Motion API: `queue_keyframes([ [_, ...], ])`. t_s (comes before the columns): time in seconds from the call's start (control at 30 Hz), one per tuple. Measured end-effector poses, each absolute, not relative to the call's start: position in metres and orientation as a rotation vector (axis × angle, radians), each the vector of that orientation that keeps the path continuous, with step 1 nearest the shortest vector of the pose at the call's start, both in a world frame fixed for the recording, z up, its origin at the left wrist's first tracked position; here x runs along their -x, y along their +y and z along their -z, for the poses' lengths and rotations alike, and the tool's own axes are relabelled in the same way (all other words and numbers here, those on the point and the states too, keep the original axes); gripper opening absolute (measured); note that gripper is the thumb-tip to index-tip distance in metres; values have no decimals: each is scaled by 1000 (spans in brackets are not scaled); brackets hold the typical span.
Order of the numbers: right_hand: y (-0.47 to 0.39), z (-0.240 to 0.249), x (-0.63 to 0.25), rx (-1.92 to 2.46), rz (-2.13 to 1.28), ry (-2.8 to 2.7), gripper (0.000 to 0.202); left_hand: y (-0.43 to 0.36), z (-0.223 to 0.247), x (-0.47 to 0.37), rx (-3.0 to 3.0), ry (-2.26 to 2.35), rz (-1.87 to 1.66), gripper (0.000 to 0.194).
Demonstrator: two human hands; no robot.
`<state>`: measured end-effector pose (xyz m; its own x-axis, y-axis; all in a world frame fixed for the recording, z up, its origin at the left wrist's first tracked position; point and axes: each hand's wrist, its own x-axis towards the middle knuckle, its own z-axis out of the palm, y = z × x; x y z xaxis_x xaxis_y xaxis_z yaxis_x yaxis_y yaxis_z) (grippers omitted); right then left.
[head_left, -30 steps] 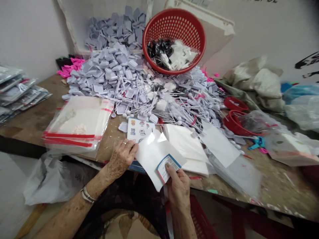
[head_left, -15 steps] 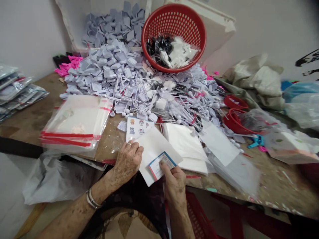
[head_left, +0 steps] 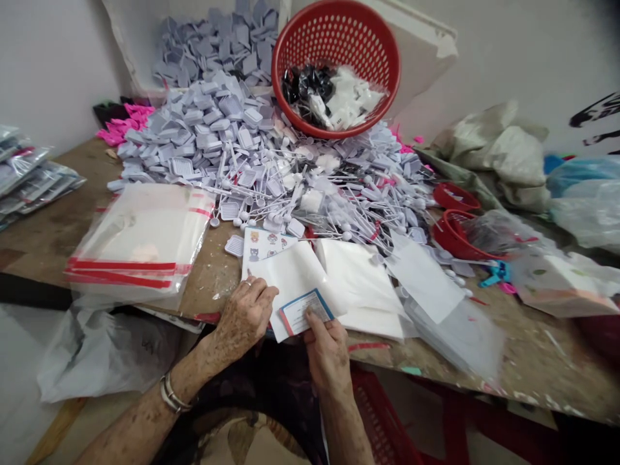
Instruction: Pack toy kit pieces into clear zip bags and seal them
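Observation:
My left hand (head_left: 248, 316), with a ring on a finger, pinches the left edge of a white sheet or sleeve (head_left: 295, 268). A small card with a blue and red border (head_left: 306, 312) lies on the sheet's lower part. My right hand (head_left: 325, 345) grips card and sheet at their lower right, thumb on top of the card. Behind the sheet, partly covered by it, is a white sheet printed with small animal figures (head_left: 266, 243). To the right of it lies a stack of white sleeves (head_left: 358, 278) on the table.
A heap of pale lilac plastic pieces (head_left: 208, 135) fills the table's back. A red basket (head_left: 339, 29) with small packets rests on it. Clear bags with red strips (head_left: 145, 226) lie left. Small red baskets (head_left: 450, 236) and clear sleeves (head_left: 465, 329) are at right.
Both hands have moved the sheet and card slightly; my right hand has shifted up and left. The card now lies at a different tilt, and the sheet's right part is curved upward.

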<state>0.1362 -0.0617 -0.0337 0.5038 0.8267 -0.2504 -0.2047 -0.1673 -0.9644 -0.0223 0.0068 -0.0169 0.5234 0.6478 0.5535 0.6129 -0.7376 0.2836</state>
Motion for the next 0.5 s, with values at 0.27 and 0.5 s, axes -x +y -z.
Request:
queue_keyframes([
  [0.27,-60,37,-148,1524,-1012,-678,31,0,5,9,-2739,968,-932,22],
  [0.5,-40,22,-130,1289,-1048,-363,35,-3,13,9,-2687,982,-951,21],
])
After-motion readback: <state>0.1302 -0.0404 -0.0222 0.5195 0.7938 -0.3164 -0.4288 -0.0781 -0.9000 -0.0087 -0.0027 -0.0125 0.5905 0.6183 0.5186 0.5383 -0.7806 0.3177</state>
